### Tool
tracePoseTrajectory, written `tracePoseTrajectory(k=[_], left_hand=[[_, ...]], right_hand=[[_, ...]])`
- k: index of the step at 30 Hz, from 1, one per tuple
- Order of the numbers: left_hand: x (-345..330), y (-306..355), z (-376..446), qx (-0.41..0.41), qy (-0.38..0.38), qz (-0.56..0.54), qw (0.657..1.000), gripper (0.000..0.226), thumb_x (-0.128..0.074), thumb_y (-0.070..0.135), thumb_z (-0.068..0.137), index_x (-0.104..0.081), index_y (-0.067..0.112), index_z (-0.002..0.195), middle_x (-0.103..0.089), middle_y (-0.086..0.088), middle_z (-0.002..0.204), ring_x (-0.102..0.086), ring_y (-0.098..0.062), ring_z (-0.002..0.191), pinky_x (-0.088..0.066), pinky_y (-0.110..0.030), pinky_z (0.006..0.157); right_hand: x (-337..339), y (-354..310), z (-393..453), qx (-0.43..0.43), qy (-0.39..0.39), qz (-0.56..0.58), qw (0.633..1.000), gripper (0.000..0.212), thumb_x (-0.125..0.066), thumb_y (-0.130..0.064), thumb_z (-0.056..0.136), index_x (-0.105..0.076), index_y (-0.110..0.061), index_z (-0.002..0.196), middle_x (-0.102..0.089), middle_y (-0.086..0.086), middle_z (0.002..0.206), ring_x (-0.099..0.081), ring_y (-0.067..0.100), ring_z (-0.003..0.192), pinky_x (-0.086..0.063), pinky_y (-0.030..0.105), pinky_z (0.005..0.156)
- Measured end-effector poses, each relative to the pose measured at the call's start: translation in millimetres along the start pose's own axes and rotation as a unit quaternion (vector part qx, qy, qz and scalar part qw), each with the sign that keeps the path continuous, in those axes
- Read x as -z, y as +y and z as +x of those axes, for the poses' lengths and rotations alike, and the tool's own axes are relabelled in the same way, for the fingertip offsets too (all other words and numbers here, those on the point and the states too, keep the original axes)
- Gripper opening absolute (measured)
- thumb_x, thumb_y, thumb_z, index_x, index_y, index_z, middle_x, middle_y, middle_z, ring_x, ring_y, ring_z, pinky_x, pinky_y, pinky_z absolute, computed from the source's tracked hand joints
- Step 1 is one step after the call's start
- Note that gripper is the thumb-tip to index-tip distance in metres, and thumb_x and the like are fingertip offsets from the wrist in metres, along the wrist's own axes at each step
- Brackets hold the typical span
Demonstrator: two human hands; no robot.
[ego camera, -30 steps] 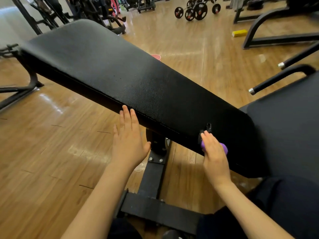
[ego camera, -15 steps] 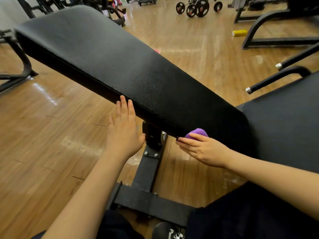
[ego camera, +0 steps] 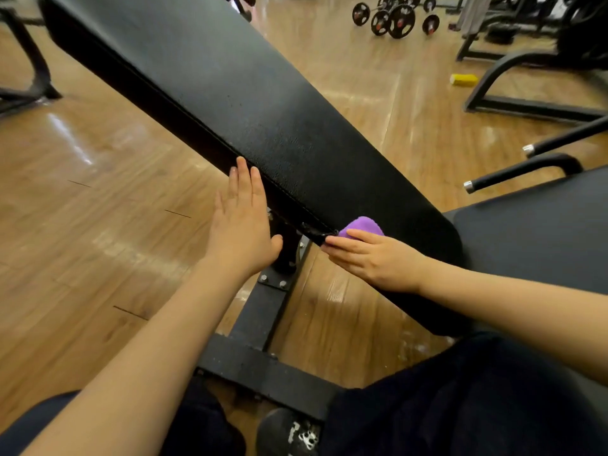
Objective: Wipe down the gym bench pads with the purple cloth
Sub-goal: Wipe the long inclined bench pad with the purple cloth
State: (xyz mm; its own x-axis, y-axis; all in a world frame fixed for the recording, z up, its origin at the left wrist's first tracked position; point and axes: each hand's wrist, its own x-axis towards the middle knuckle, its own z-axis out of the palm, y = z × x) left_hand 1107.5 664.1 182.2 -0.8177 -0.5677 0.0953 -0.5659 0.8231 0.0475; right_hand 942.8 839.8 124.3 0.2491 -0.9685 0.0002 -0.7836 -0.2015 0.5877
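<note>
A black padded bench (ego camera: 263,103) slants from far left to near right over a glossy wood floor (ego camera: 98,225), its steel frame (ego camera: 260,324) bolted beneath and resting on the boards. A second pad (ego camera: 543,232) meets it at the right. On the floor lie barbells with weight plates (ego camera: 396,18) at the far end, a yellow block (ego camera: 464,79) to the right, and the feet of other machines (ego camera: 513,103) at far right and far left.

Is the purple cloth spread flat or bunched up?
Bunched up: the purple cloth shows as a small rounded wad under the right hand.
</note>
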Motion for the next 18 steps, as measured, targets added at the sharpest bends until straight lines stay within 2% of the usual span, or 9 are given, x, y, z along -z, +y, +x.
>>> tracePoseTrajectory(k=[3,5,8,12,16,18], left_hand=[[0,-3,0,-0.003,-0.002,0.007,1.0,0.102,-0.056,0.041,0.089,0.019,0.002,0.147,0.029,-0.017,0.153,0.019,-0.03,0.144,-0.003,-0.046,0.117],[-1,-5,0,-0.008,-0.001,0.013,1.0,0.101,-0.055,0.04,0.089,0.019,0.003,0.147,0.029,-0.017,0.153,0.02,-0.029,0.144,-0.002,-0.046,0.117],[-2,-4,-2,-0.007,0.005,0.003,1.0,0.099,-0.054,0.039,0.089,0.017,0.003,0.147,0.028,-0.017,0.153,0.02,-0.029,0.144,-0.001,-0.047,0.117],[-8,8,-7,-0.016,0.01,0.006,1.0,0.099,-0.054,0.039,0.088,0.016,0.002,0.148,0.026,-0.018,0.154,0.019,-0.03,0.144,-0.004,-0.047,0.117],[-13,20,-8,-0.047,-0.003,0.029,0.999,0.099,-0.054,0.041,0.089,0.017,0.003,0.148,0.027,-0.017,0.154,0.02,-0.03,0.144,-0.002,-0.047,0.117],[-14,23,-8,-0.052,-0.008,0.027,0.998,0.098,-0.053,0.041,0.09,0.016,0.003,0.148,0.027,-0.017,0.154,0.02,-0.03,0.144,-0.001,-0.047,0.117]], right_hand=[[-25,-12,-42,0.064,-0.075,-0.014,0.995,0.053,-0.085,-0.013,0.055,-0.07,-0.013,0.106,-0.061,0.004,0.125,-0.047,0.022,0.126,-0.025,0.041,0.106],[-37,-19,-65,0.077,-0.091,-0.014,0.993,0.051,-0.086,-0.016,0.055,-0.072,-0.013,0.104,-0.063,0.003,0.121,-0.051,0.02,0.122,-0.027,0.04,0.106],[-40,-21,-67,0.08,-0.076,0.015,0.994,0.051,-0.085,-0.016,0.057,-0.071,-0.015,0.106,-0.063,0.003,0.122,-0.053,0.021,0.121,-0.029,0.04,0.105],[-21,-8,-39,0.087,-0.002,0.047,0.995,0.042,-0.072,-0.014,0.069,-0.069,-0.015,0.111,-0.062,0.003,0.124,-0.051,0.022,0.123,-0.031,0.041,0.105],[-31,1,-40,0.099,-0.034,0.025,0.994,0.047,-0.078,-0.011,0.066,-0.068,-0.014,0.111,-0.058,0.004,0.129,-0.046,0.022,0.127,-0.028,0.04,0.107],[-43,-2,-60,0.124,-0.051,0.025,0.991,0.036,-0.073,-0.011,0.071,-0.071,-0.015,0.107,-0.059,0.003,0.127,-0.048,0.021,0.126,-0.026,0.04,0.11]])
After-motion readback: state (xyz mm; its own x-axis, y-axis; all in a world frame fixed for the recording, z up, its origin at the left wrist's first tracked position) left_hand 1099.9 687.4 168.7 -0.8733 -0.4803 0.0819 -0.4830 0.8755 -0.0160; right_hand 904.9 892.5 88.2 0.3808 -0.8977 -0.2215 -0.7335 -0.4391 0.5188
